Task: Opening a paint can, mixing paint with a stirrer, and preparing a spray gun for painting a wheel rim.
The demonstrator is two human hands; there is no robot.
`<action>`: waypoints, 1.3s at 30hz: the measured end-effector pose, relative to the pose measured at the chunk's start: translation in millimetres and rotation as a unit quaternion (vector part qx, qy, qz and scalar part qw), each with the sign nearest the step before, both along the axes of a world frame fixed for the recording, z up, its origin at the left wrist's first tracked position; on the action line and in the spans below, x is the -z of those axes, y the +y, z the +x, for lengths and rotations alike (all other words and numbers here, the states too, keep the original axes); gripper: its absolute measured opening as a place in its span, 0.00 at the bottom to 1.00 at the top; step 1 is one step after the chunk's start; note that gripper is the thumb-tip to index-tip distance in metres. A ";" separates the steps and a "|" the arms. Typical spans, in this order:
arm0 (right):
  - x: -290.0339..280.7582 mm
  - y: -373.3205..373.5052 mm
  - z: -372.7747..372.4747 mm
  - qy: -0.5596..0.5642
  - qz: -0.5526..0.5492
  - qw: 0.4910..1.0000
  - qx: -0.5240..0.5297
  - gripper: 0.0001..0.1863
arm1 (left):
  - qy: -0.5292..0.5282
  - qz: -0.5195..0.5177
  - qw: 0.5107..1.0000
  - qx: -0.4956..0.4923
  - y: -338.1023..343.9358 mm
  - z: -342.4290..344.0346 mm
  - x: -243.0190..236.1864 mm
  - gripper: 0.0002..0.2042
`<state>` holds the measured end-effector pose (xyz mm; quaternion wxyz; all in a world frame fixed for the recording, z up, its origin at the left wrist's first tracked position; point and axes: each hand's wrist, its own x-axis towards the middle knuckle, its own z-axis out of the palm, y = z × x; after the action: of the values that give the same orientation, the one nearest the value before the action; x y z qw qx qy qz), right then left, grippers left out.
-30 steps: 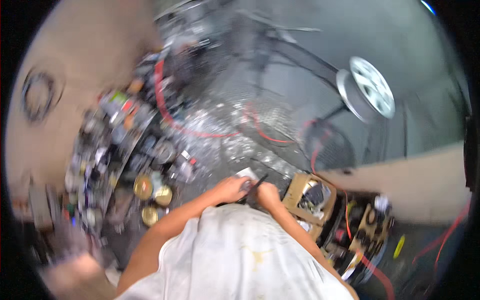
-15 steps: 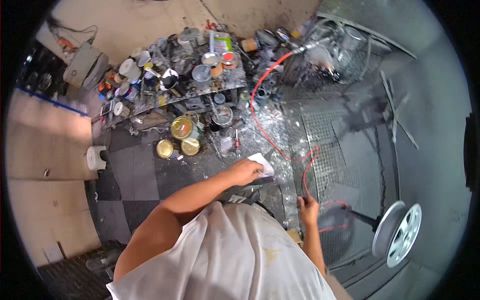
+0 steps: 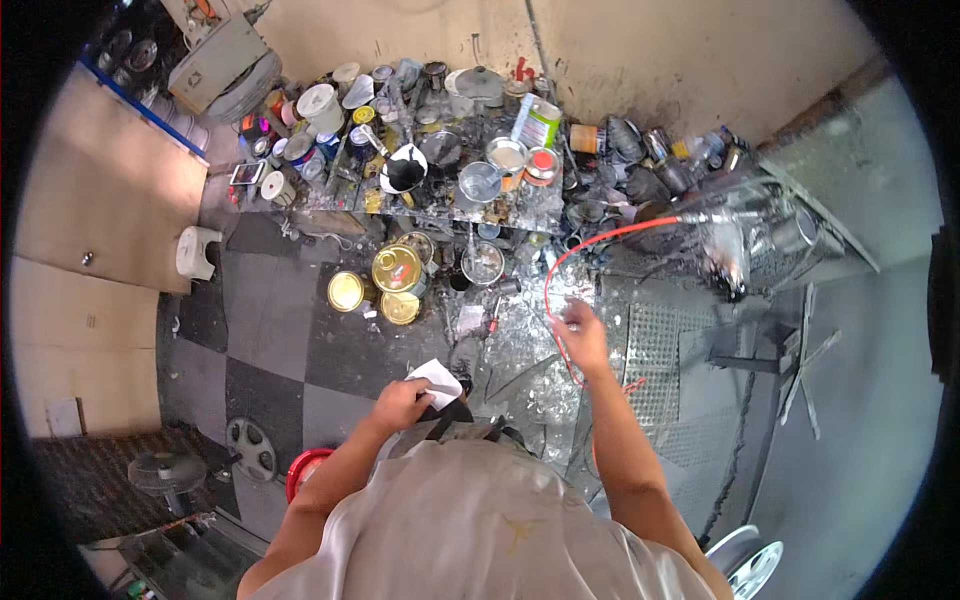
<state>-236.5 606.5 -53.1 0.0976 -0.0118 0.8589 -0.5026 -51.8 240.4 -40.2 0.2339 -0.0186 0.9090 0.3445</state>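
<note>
My left hand (image 3: 402,404) is closed on a folded white sheet of paper or cloth (image 3: 437,381), held in front of my body. My right hand (image 3: 584,338) is stretched forward over the floor, with a red hose (image 3: 612,233) passing by its fingertips. Those fingers look partly bent and are smeared by motion, so whether they touch the hose is unclear. From the metal-ended tool at the far right the hose curves down past the hand and on along the floor.
A cluttered bench (image 3: 535,212) bears paint cans, cups and a dark-stained white container (image 3: 404,172). Gold-lidded cans (image 3: 397,268) stand on the floor before it. A white stool (image 3: 198,252) is at left, a silver wheel rim (image 3: 755,570) at lower right, a fan (image 3: 167,472) at lower left.
The view has swung, so the bench sits further right and the wheel rim is mostly out of view. My right hand has reached forward to the hose. My left hand still grips the white sheet.
</note>
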 end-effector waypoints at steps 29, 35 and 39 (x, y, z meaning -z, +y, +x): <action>105.9 -230.1 -254.5 0.169 -0.019 0.977 0.128 0.61 | -0.072 0.060 0.950 -0.297 -114.4 -6.3 -10.1 0.11; 67.3 -137.8 -193.2 0.177 0.026 0.977 0.114 0.57 | -0.037 0.044 0.972 -0.230 -96.6 -60.2 -27.6 0.11; 2.4 -63.4 -133.0 0.219 0.043 0.965 0.141 0.57 | 0.014 0.036 0.992 -0.122 -55.3 -129.8 -35.9 0.10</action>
<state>-369.5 543.1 -55.6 -0.1641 0.0038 0.8730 -0.4593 -181.6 185.1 -4.4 0.1775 -0.1162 0.8902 0.4033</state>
